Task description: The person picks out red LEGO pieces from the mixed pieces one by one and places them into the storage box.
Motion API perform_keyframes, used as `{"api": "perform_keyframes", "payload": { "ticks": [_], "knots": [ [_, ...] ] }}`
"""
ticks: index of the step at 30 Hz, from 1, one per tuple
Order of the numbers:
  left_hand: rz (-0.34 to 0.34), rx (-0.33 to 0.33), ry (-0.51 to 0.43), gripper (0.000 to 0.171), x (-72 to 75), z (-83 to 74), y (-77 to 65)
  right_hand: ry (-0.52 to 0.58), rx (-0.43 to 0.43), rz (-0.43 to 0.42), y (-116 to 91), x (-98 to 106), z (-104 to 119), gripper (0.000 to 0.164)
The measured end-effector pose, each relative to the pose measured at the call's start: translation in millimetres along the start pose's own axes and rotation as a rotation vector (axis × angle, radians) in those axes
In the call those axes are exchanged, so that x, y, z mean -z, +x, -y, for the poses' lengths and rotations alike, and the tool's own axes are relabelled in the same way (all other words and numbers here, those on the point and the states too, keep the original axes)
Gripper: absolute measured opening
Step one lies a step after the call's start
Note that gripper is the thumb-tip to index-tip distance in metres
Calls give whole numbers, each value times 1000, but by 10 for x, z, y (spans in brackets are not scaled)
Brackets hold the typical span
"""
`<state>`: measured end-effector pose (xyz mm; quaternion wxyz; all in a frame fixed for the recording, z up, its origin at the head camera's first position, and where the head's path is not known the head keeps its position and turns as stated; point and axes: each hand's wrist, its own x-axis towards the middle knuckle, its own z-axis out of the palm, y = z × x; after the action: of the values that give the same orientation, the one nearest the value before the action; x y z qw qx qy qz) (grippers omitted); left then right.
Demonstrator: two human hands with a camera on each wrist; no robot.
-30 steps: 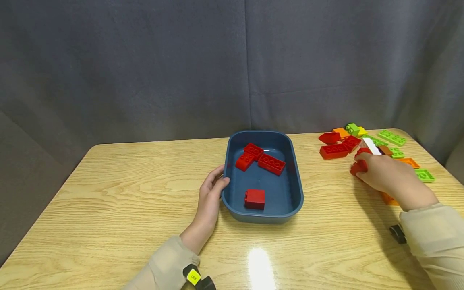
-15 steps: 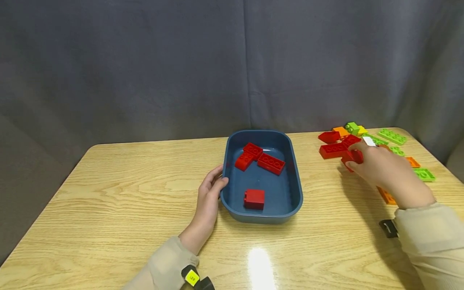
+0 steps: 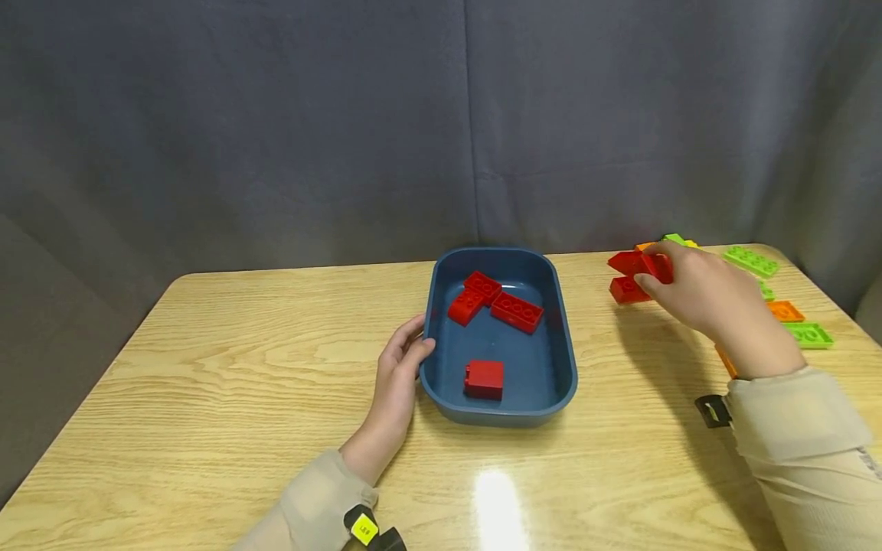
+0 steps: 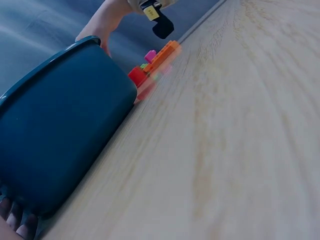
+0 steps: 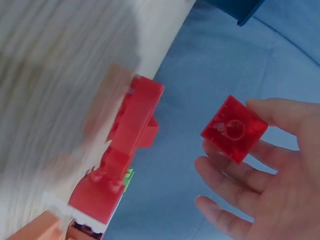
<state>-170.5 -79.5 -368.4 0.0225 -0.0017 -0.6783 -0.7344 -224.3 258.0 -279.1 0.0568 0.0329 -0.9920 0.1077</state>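
A blue plastic bin (image 3: 499, 417) stands mid-table with several red toy building bricks (image 3: 517, 311) in it. My left hand (image 3: 389, 383) holds the bin's left side, thumb at the rim and fingers along the outer wall. In the right wrist view, a small square red brick (image 5: 234, 130) is pinched between thumb and fingers of my right hand (image 5: 270, 175), its hollow underside showing. That hand is raised above the loose bricks at the table's back right. Beneath it lie a long red brick (image 3: 627, 289) and a pointed red brick (image 3: 625, 262).
Around the right hand lie green plates (image 3: 751, 261), an orange plate (image 3: 785, 311) and another green plate (image 3: 808, 334). Parts of this pile are hidden behind the hand. A grey curtain (image 3: 331, 138) hangs behind the table's back edge.
My right hand has moved left and a little farther back with the red brick, from the pile's near side to above the other red bricks. The left hand and bin stay in place.
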Motion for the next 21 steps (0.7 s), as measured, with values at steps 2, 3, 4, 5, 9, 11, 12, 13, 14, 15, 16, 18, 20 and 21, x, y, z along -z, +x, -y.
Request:
{"api": "perform_keyframes", "payload": {
  "ticks": [2,3,4,5,9,11,12,13,14,15,16,18,20,21],
  "knots": [
    [1,0,6,44,5,2,-4,16,-4,-6,11,5,25,53],
    [0,-2,7,44,9,4,-5,27,-3,-10,18,7,36,53],
    [-1,-5,7,45,13,7,-4,38,-2,-18,26,7,48,53],
    [-2,-6,7,45,17,8,-2,48,1,-28,35,7,58,53],
    [4,-8,3,45,24,8,7,81,22,-76,67,24,81,53],
    [7,-3,6,45,28,8,9,94,35,-97,72,30,95,53],
    [8,0,8,45,31,9,9,102,43,-106,71,31,105,52],
    [8,2,13,45,36,11,10,111,52,-113,67,28,119,52],
    [6,6,15,45,43,14,12,121,63,-119,62,24,136,52],
    [6,8,23,45,51,17,15,128,81,-126,56,18,155,52],
    [5,12,30,45,61,18,17,133,102,-133,49,10,177,51],
    [5,16,39,45,83,24,24,142,149,-142,37,-13,235,49],
    [4,16,45,44,105,30,36,147,199,-148,30,-41,312,47],
    [4,14,45,44,116,32,41,146,227,-153,28,-56,358,46]
  ]
}}
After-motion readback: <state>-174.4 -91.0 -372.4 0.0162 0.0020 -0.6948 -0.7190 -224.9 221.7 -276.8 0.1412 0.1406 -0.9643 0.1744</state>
